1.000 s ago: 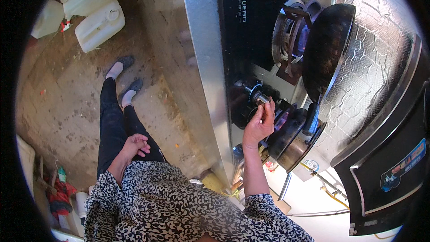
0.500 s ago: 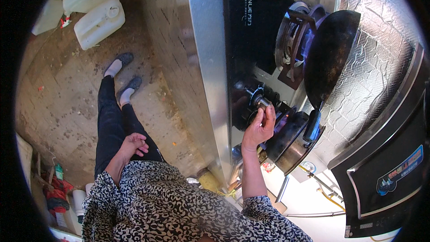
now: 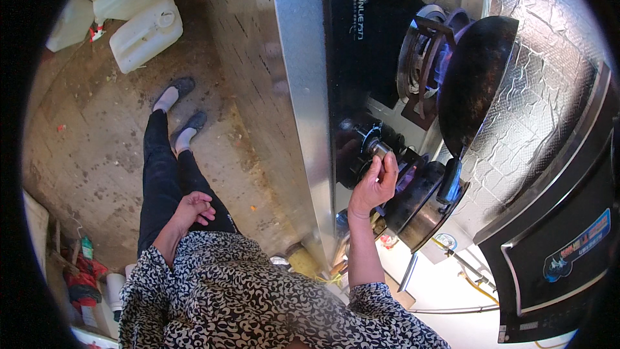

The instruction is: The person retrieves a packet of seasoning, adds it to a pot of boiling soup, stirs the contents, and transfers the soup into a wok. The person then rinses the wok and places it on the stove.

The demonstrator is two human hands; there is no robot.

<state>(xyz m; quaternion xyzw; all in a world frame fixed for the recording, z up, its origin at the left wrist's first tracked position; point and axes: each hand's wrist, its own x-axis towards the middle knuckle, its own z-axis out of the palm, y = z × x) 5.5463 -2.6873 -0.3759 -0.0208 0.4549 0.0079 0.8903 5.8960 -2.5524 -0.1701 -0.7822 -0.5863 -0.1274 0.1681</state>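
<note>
My right hand (image 3: pixel 374 187) pinches a silver stove knob (image 3: pixel 381 149) on the black glass-topped gas stove (image 3: pixel 368 39). Its thumb and fingertips close round the knob's end. Beyond it, a dark wok (image 3: pixel 478 77) with a blue-topped handle (image 3: pixel 452 178) sits over a lit burner (image 3: pixel 423 58); bluish flame shows beneath. A dark metal pot (image 3: pixel 423 207) stands just past my right hand, with a purplish glow at its base. My left hand (image 3: pixel 194 210) hangs by my thigh, fingers loosely curled and nothing in them.
A steel counter edge (image 3: pixel 290 77) runs along the stove's front. Crinkled foil (image 3: pixel 542 58) lines the wall behind the wok, beside a black range hood (image 3: pixel 562 239). White plastic jugs (image 3: pixel 145 35) stand on the stained floor (image 3: pixel 97 129) at the far left; a red bag (image 3: pixel 84 278) lies nearer.
The whole view shifts very slightly. My right hand stays on the knob, my left hand stays by my thigh, and the wok and pot keep their places.
</note>
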